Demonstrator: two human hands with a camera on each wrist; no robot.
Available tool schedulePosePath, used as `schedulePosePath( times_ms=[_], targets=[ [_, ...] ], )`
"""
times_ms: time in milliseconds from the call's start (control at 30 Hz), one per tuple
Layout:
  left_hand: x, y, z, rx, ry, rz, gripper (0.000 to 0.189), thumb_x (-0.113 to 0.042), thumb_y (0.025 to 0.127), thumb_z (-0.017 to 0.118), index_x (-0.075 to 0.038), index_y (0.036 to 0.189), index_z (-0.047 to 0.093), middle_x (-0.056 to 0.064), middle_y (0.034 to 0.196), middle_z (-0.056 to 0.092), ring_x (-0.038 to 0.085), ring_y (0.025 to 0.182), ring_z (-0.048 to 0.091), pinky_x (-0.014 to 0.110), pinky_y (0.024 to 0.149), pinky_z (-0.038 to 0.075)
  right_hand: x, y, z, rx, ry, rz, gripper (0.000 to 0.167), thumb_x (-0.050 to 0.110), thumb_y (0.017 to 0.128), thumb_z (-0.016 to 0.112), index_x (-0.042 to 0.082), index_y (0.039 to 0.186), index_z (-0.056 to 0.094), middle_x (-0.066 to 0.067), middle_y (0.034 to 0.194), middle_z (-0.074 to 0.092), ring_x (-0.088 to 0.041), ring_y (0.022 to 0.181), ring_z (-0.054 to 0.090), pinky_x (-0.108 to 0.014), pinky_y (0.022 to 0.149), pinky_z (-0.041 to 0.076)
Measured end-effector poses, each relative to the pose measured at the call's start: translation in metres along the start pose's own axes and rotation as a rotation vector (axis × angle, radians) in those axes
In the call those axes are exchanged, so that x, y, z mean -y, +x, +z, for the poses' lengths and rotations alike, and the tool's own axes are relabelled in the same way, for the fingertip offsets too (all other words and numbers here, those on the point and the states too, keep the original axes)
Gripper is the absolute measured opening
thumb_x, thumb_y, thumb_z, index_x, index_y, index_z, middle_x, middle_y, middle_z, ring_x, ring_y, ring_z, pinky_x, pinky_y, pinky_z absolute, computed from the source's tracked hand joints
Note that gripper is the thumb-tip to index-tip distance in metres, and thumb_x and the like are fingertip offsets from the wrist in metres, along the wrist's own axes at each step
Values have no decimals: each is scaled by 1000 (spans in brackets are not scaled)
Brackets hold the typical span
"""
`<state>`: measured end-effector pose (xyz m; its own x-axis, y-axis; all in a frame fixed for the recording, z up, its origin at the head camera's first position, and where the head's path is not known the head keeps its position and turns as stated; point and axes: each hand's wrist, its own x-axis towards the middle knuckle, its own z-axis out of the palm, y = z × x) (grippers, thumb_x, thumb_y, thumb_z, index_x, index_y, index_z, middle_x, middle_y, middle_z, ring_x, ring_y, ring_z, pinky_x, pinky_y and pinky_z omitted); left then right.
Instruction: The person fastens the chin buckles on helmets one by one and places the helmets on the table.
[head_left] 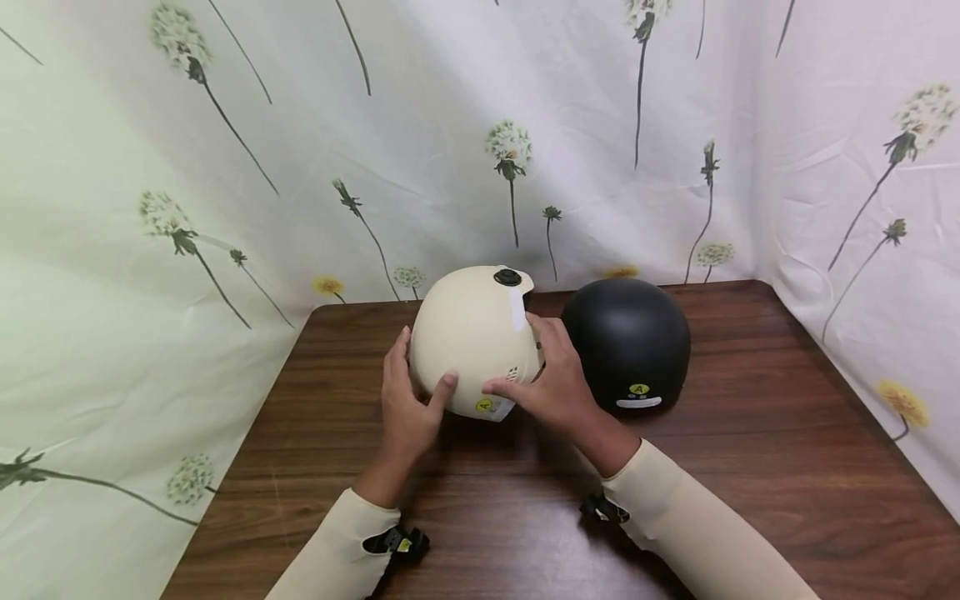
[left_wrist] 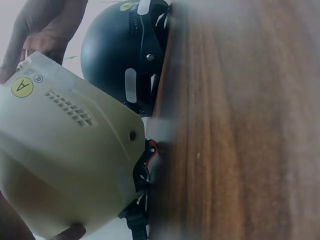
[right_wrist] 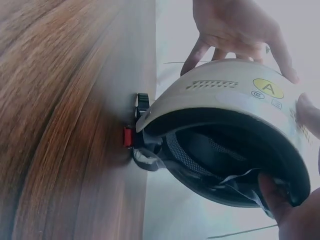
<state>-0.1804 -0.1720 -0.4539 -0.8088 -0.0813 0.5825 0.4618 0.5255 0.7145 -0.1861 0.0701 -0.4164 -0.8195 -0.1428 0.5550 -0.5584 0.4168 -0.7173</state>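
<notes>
A cream helmet [head_left: 468, 342], tilted and turned with its visor peak toward the far right, is held between both hands. My left hand [head_left: 408, 408] grips its left side, thumb on the near face of the shell. On the right, my right hand [head_left: 558, 379] grips the lower rim; the right wrist view shows fingers reaching inside the dark lining [right_wrist: 210, 150]. A chin strap with a red buckle [right_wrist: 128, 136] hangs from the helmet close to the tabletop. A yellow "A" sticker [right_wrist: 268, 88] marks the shell near the rim.
A matte black helmet [head_left: 626, 342] stands on the table just right of the cream one, close to my right hand. The brown wooden table [head_left: 315, 467] ends at a white curtain [head_left: 450, 167] printed with dandelions, which hangs behind and on both sides.
</notes>
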Motion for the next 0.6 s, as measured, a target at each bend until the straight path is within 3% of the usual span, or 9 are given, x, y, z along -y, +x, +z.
schedulePosePath(
  times_ms=[300,467,600],
  targets=[
    [-1,-2,0,34,35,7,104,-53,97,79,-23,177,20,23,169,34,40,156,39,67,123,37,-2,2,2,-10,-9,-132,114,33,68,108,6,160,48,-18,145,56,-32,132,60,-53,103,59],
    [-5,3,-1,23,39,10,106,-53,95,81,-23,177,20,22,171,33,42,156,40,69,122,38,-2,3,5,16,20,-146,114,29,68,107,5,161,46,-17,147,58,-31,132,61,-52,103,58],
    [-6,4,-2,26,51,-14,110,-68,93,77,-24,177,21,23,171,35,43,155,41,71,121,38,2,3,7,59,48,-110,110,26,70,106,2,158,45,-18,149,58,-33,132,62,-53,102,58]
  ],
)
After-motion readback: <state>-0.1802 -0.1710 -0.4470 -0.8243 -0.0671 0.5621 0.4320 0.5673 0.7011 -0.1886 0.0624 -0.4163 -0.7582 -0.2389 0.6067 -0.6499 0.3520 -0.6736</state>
